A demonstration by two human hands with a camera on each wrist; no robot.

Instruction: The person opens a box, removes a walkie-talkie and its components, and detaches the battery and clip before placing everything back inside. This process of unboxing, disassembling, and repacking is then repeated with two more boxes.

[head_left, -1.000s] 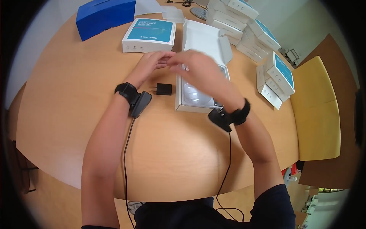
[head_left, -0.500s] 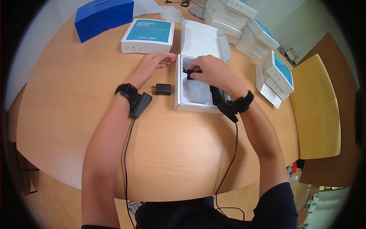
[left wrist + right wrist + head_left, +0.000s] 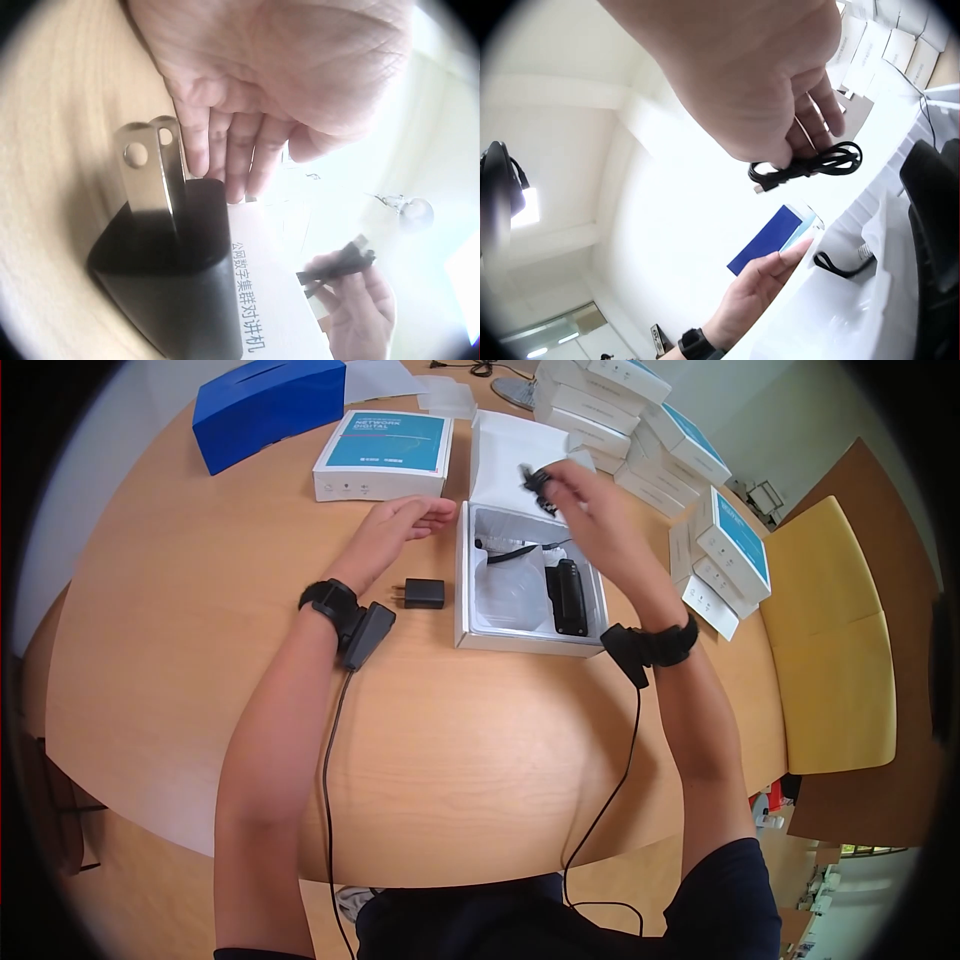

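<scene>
My right hand point(image 3: 600, 510) pinches a coiled black USB cable point(image 3: 806, 166) over the far side of an opened white box point(image 3: 520, 644), in front of its raised lid point(image 3: 500, 455). The cable's metal plug end points out from the coil in the right wrist view. In the box's clear plastic tray point(image 3: 510, 600) lie a black handheld radio point(image 3: 568, 600), on the right, and a black strap point(image 3: 512, 554) near the back. My left hand point(image 3: 400, 525) stays beside the box's left wall, fingers straight and holding nothing. A black charger plug point(image 3: 424, 594) with two metal prongs lies near that wrist.
A closed box with a blue-green top point(image 3: 385, 450) stands behind my left hand, with a blue box point(image 3: 270, 410) farther left. Several white boxes point(image 3: 590, 435) are stacked at the back right, more point(image 3: 735, 550) near the right edge. A yellow chair point(image 3: 830, 640) stands beyond.
My right hand has come from beside the left hand, reached into the tray, and lifted up toward the lid with the cable. The left hand has stayed in place.
</scene>
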